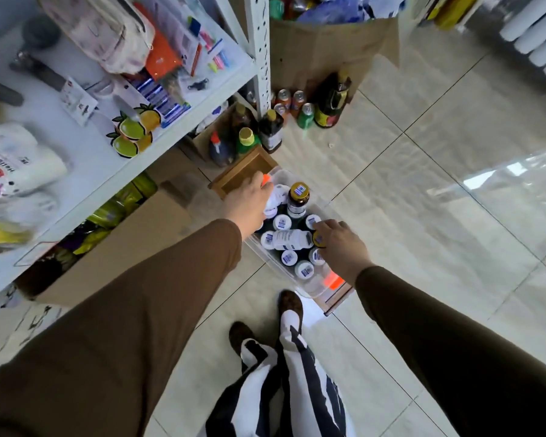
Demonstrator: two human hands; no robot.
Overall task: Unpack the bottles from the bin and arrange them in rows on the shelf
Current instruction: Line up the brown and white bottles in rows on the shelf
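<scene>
A clear plastic bin (309,287) stands on a low wooden stool on the floor, packed with several dark bottles with white caps (282,222). One taller brown bottle with a gold cap (299,197) stands at the far end. A white bottle (292,239) lies on its side across the caps. My left hand (249,201) reaches into the bin's far left side, fingers wrapped around a white bottle (276,193). My right hand (341,246) rests on the bin's right side, fingertips on a gold-capped bottle (318,238). The white metal shelf (133,167) is on my left.
The shelf holds paper rolls, stationery packs and a fruit-print bag (133,130). Cardboard boxes (133,244) sit under it. Sauce bottles and cans (297,105) stand on the tiles by the shelf post, in front of a large box (325,48). My feet are below the bin.
</scene>
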